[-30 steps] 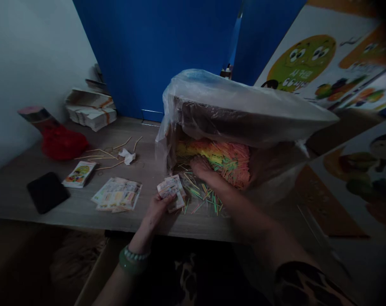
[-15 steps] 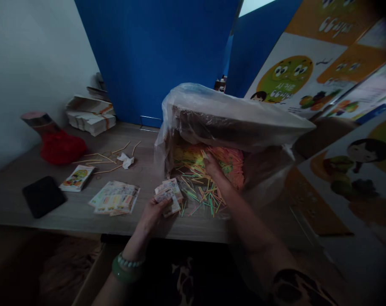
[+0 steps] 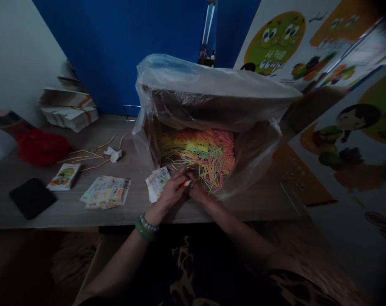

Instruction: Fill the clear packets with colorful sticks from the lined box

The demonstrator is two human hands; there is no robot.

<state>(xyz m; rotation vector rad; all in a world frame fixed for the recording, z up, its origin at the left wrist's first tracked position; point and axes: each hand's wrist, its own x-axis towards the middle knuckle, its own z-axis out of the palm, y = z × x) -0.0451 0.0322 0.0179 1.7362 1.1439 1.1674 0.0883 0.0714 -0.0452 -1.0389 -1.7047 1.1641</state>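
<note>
My left hand (image 3: pixel 173 190) and my right hand (image 3: pixel 197 192) meet at the table's front, just before a plastic-lined box. Fingers of my left hand are closed on a small white and orange printed packet (image 3: pixel 187 183), mostly hidden by the hand. My right hand's fingers are bent in against it; what they pinch is hidden. Left of my left hand lies a fanned pile of printed packets (image 3: pixel 157 183). Thin coloured sticks (image 3: pixel 208 157), yellow, green and pink, fill the box and spill toward my right hand.
The clear plastic liner (image 3: pixel 180 72) stands up around the box. To the left lie more printed packets (image 3: pixel 106 193), a card pack (image 3: pixel 63 176), a black flat pad (image 3: pixel 32 197), rubber bands near crumpled tissue (image 3: pixel 113 154), a red bag (image 3: pixel 41 148) and stacked white cartons (image 3: pixel 67 110).
My right hand has drawn back out of the sticks to meet my left hand. My left hand has moved right, off the packet pile. The view has shifted slightly.
</note>
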